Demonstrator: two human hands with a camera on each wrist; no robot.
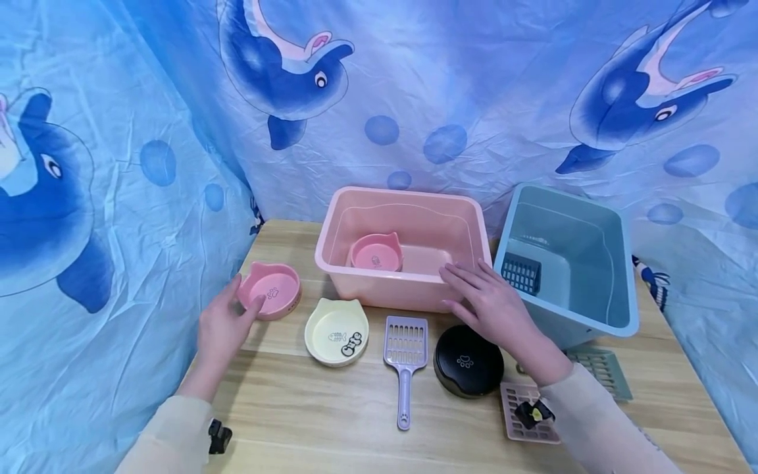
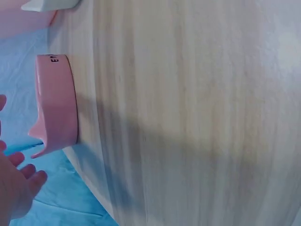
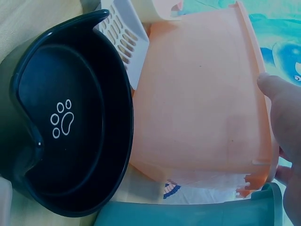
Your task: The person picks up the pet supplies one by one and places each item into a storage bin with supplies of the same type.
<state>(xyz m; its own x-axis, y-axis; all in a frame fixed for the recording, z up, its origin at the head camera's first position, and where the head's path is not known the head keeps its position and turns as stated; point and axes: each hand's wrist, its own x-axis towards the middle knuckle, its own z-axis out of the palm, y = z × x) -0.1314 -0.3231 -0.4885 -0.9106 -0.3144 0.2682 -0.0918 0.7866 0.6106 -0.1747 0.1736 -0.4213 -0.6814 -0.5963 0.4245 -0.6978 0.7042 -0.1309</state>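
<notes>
A pink cat-eared bowl (image 1: 271,289) with a paw print sits on the table at the left. Beside its outer edge is my left hand (image 1: 222,329), thumb and fingers spread; in the left wrist view a gap shows between fingers and bowl. My right hand (image 1: 488,303) rests at the front rim of a pink litter box (image 1: 391,286), fingers extended over the rim and thumb toward its outer front wall. Inside the box lies another pink cat-eared bowl (image 1: 377,252). Close under the right wrist stands a black cat-eared bowl (image 3: 75,127) with a white paw print.
A cream cat-eared bowl (image 1: 337,332) and a purple litter scoop (image 1: 405,349) lie in front of the pink box. At right stands a blue litter box (image 1: 568,263) holding a dark slotted scoop (image 1: 521,274). Pink (image 1: 524,411) and green scoops (image 1: 604,372) lie near the right forearm.
</notes>
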